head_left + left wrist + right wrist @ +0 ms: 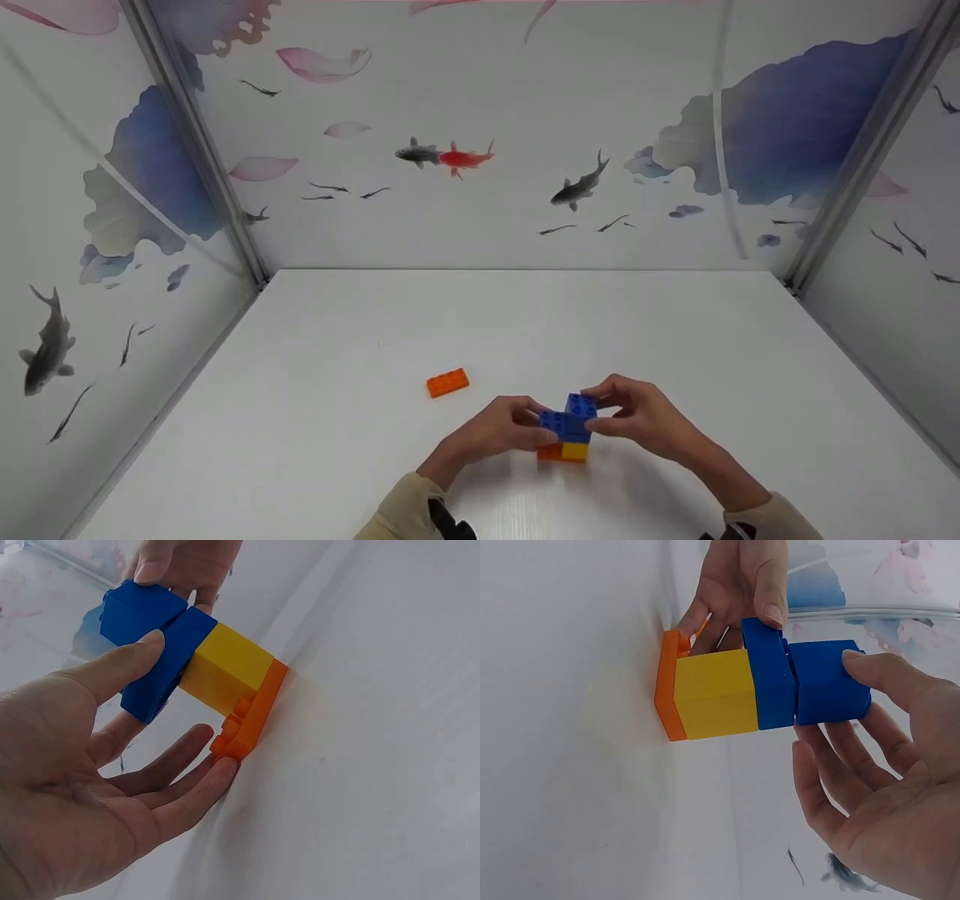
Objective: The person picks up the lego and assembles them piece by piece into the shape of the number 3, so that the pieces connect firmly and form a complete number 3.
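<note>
A small stack of toy building bricks stands on the table between the hands. At its bottom lies a flat orange brick (667,690), with a yellow block (716,694) on one end. Over the yellow block sits a flat blue brick (772,682), jutting out to the left. The topmost piece is a taller blue block (825,682); a thin gap shows beneath it. My left hand (499,431) pinches the flat blue brick, its lower fingers near the orange brick's end. My right hand (645,420) holds the top blue block between thumb and fingers.
A loose orange brick (448,382) lies studs up on the white table (300,360), beyond the left hand. Panels painted with fish and petals enclose the table at the back (510,225) and both sides.
</note>
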The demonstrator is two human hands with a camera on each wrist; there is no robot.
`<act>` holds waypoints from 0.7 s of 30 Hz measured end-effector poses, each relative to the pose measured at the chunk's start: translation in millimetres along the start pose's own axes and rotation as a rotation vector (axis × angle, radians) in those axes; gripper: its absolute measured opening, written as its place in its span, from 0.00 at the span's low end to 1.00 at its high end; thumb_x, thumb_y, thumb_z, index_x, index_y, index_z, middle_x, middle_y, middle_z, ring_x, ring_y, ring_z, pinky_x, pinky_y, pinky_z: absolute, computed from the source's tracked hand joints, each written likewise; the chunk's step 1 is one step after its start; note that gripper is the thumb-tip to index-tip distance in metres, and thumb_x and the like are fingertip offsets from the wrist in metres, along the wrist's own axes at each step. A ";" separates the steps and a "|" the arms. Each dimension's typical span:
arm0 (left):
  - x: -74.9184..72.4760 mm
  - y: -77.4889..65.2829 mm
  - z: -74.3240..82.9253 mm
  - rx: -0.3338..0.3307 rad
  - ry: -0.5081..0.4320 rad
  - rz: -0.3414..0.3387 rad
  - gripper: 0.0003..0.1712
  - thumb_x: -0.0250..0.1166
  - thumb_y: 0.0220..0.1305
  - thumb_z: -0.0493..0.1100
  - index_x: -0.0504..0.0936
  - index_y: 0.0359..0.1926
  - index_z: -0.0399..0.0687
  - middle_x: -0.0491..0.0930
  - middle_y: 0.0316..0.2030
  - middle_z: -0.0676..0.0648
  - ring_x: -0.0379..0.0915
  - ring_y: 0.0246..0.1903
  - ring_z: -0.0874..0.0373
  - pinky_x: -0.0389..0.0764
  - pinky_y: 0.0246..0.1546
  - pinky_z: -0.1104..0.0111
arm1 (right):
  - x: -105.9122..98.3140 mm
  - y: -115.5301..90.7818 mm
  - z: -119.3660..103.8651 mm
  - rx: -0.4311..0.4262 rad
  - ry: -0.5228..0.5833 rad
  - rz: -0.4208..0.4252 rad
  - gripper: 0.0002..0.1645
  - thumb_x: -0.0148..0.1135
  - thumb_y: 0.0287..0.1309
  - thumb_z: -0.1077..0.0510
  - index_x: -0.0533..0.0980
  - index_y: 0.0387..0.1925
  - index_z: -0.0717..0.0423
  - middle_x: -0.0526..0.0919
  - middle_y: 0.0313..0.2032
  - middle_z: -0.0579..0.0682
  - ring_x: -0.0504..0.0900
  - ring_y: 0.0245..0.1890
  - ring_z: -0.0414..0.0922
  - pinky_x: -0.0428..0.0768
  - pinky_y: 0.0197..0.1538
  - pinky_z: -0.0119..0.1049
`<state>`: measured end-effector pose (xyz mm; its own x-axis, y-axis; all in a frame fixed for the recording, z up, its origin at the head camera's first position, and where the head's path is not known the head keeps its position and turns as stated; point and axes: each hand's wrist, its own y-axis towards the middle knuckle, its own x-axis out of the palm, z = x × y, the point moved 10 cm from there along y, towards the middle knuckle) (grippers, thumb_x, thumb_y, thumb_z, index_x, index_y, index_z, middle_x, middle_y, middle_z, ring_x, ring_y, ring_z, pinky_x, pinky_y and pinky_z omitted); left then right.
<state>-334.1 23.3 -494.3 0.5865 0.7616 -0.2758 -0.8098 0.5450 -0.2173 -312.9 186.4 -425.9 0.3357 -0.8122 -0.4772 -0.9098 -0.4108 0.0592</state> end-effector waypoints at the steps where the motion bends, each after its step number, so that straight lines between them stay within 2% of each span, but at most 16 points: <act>1: 0.1 0.2 -0.7 -0.004 -0.001 0.002 0.17 0.72 0.62 0.52 0.83 0.50 0.56 0.84 0.45 0.51 0.80 0.44 0.56 0.82 0.55 0.58 | 0.1 0.1 0.0 -0.002 0.002 -0.002 0.22 0.73 0.58 0.51 0.78 0.50 0.56 0.83 0.54 0.58 0.84 0.54 0.54 0.85 0.50 0.32; 8: 0.9 -0.4 0.4 0.009 -0.011 -0.001 0.17 0.71 0.62 0.51 0.83 0.50 0.54 0.84 0.45 0.50 0.80 0.45 0.56 0.83 0.54 0.58 | 1.0 2.0 -1.5 -0.014 -0.010 -0.011 0.18 0.73 0.57 0.52 0.80 0.46 0.55 0.84 0.54 0.58 0.84 0.51 0.53 0.84 0.47 0.30; 13: 2.0 0.1 3.1 0.024 -0.011 -0.009 0.17 0.71 0.63 0.50 0.83 0.51 0.53 0.84 0.46 0.49 0.80 0.45 0.56 0.83 0.54 0.58 | 0.6 2.8 -1.2 -0.010 -0.003 -0.017 0.16 0.74 0.55 0.54 0.79 0.42 0.56 0.83 0.56 0.60 0.84 0.51 0.54 0.86 0.46 0.33; 21: 2.1 -0.5 4.0 0.022 -0.002 -0.009 0.17 0.71 0.63 0.50 0.83 0.51 0.53 0.85 0.46 0.49 0.80 0.45 0.56 0.83 0.54 0.58 | 0.7 4.9 2.1 -0.004 -0.015 -0.016 0.17 0.74 0.55 0.54 0.79 0.43 0.55 0.83 0.56 0.59 0.85 0.50 0.53 0.87 0.46 0.35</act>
<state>-332.5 26.0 -491.0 0.5941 0.7572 -0.2715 -0.8044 0.5596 -0.1995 -317.7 184.7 -427.8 0.3469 -0.7990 -0.4912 -0.9032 -0.4257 0.0545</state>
